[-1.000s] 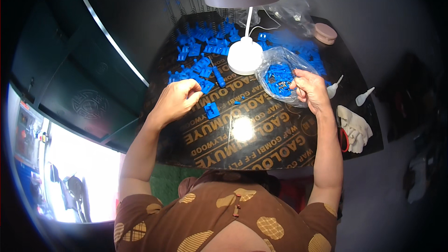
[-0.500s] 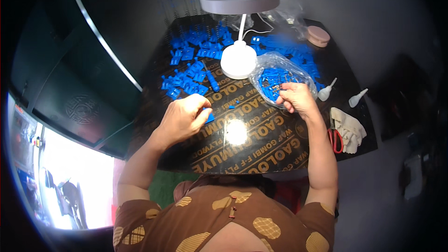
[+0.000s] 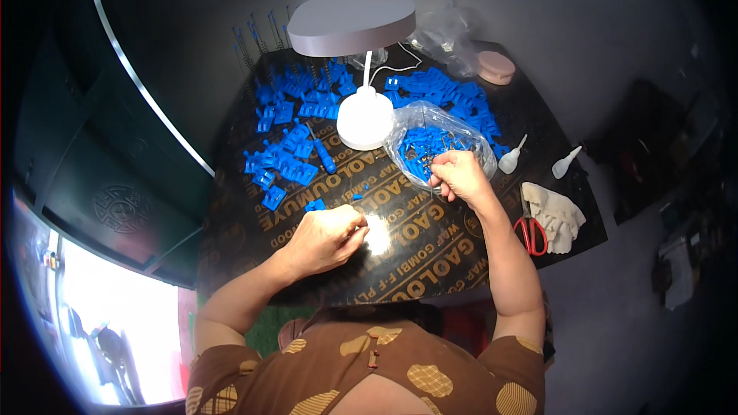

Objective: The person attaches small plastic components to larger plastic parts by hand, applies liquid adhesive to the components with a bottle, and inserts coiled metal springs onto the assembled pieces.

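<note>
My left hand (image 3: pixel 327 237) is closed just above the near part of the dark table, fingers pressed together. Whatever they hold, if anything, is hidden. Just beyond its knuckles lies a blue plastic piece (image 3: pixel 315 205), and a tiny blue part (image 3: pixel 357 197) rests a little to the right. My right hand (image 3: pixel 460 177) has thumb and fingers pinched at the near edge of a clear plastic bag (image 3: pixel 486 142). Small blue and metallic parts (image 3: pixel 427 142) fill this bag. What the right fingertips grip is too small to make out.
A lit white lamp (image 3: pixel 364 124) stands mid-table. Blue plastic pieces (image 3: pixel 288 157) lie left, with a blue-handled slim tool (image 3: pixel 324 157); more blue pieces (image 3: pixel 453 96) lie behind the bag. Right are two white squeeze bulbs (image 3: pixel 509 160), red-handled scissors (image 3: pixel 532 238), cloth (image 3: pixel 555 215) and a pink round case (image 3: pixel 496 68).
My left hand has moved right and nearer to me, away from the blue piece, which stays on the table. The right hand remains at the bag. The whole view has shifted slightly.
</note>
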Demonstrator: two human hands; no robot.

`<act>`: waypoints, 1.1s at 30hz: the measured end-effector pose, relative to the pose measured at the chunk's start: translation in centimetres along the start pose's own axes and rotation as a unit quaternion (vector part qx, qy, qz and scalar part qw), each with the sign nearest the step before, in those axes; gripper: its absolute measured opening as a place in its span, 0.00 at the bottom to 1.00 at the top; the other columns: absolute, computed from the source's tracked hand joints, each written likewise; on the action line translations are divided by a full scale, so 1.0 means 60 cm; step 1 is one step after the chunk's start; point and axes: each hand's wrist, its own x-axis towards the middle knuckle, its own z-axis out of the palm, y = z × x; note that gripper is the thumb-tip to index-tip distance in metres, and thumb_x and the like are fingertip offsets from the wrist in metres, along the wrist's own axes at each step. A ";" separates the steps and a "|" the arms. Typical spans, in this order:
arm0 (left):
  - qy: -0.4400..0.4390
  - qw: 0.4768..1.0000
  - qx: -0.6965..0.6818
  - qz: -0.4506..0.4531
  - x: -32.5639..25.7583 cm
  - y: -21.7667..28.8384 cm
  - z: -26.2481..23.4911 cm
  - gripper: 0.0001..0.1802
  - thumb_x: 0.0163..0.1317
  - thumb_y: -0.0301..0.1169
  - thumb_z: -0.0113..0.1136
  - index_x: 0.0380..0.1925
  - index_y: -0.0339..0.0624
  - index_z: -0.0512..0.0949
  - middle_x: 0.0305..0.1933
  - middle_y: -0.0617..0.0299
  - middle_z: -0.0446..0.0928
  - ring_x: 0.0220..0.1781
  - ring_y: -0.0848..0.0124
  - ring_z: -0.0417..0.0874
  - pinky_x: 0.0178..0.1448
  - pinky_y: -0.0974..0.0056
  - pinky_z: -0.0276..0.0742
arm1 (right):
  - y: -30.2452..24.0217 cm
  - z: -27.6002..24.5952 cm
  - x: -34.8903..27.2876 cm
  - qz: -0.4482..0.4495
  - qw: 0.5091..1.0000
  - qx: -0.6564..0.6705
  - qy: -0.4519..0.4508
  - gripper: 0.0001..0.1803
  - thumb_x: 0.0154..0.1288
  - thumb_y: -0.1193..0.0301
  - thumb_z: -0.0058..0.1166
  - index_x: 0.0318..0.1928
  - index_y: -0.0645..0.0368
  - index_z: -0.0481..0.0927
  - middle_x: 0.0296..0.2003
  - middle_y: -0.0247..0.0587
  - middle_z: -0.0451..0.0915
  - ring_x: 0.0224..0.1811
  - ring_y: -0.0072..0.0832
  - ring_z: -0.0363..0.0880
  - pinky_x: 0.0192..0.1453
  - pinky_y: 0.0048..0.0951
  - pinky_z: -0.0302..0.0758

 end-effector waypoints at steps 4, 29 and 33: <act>0.003 1.000 -0.006 -0.004 -0.003 -0.004 0.005 0.04 0.56 0.27 0.61 0.30 0.39 0.78 0.25 0.55 0.77 0.25 0.59 0.81 0.29 0.60 0.75 | 0.001 0.002 0.002 -0.006 1.000 -0.002 -0.002 0.11 0.61 0.73 0.52 0.39 0.70 0.80 0.23 0.39 0.81 0.15 0.17 0.73 0.15 0.19 0.70; 0.018 0.998 -0.058 -0.012 -0.032 -0.040 0.018 0.03 0.56 0.27 0.60 0.30 0.40 0.79 0.27 0.55 0.79 0.27 0.59 0.82 0.31 0.61 0.77 | -0.039 -0.019 0.106 -0.485 0.619 -0.615 -0.052 0.03 0.56 0.74 0.50 0.33 0.56 0.73 0.29 0.43 0.74 0.28 0.37 0.81 0.29 0.37 0.78; 0.006 0.999 -0.050 -0.018 -0.034 -0.042 0.018 0.04 0.57 0.28 0.60 0.30 0.40 0.79 0.28 0.55 0.80 0.28 0.58 0.82 0.32 0.61 0.77 | -0.047 -0.026 0.109 -0.505 0.605 -0.613 -0.053 0.03 0.55 0.74 0.50 0.31 0.56 0.72 0.27 0.41 0.73 0.28 0.35 0.81 0.30 0.35 0.78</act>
